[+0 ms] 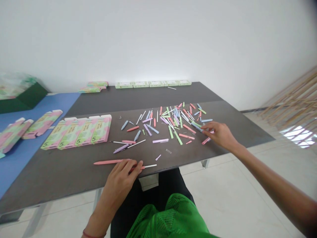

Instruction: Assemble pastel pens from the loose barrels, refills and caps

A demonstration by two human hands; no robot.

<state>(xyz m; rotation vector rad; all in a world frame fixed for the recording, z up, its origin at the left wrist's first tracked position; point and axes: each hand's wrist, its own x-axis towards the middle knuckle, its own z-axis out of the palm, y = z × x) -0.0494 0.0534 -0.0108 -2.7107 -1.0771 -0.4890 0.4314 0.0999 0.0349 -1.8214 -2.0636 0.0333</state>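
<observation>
On the table [79, 168], the half-curled left hand [125, 172] touches pink pen parts [109, 162].

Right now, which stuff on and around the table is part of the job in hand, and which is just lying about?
Likely in the job:
- pink pen piece at the left hand
- white refill beside that hand
- loose pen parts by the right hand

Untouched, seemingly just lying about:
- four flat cartons
- dark green bin
- wooden poles
</observation>
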